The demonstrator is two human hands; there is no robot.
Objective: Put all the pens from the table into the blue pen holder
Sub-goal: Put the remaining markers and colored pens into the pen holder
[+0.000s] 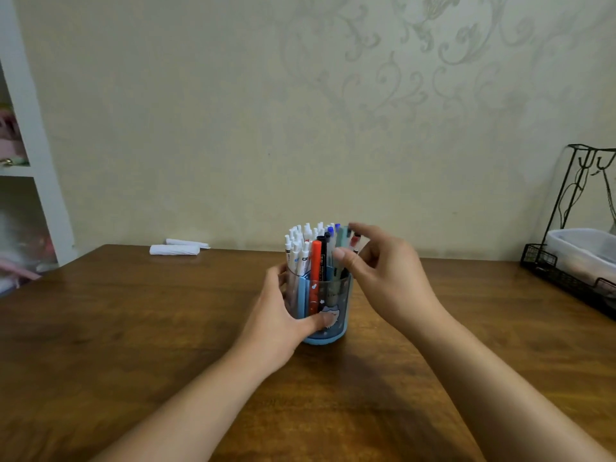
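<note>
The blue pen holder, see-through with a cat print, stands mid-table. Several pens stick up from it: white ones at the left, an orange marker, dark and blue-capped ones at the right. My left hand wraps the holder's left side, thumb across its front. My right hand hovers at the holder's right rim, fingers spread and curled around the tops of the rightmost pens. Whether it pinches one of them is unclear. No loose pen lies on the wooden table.
Two white rolled papers lie at the table's far edge by the wall. A black wire rack holding a clear plastic box stands at the right edge. White shelving is at the left.
</note>
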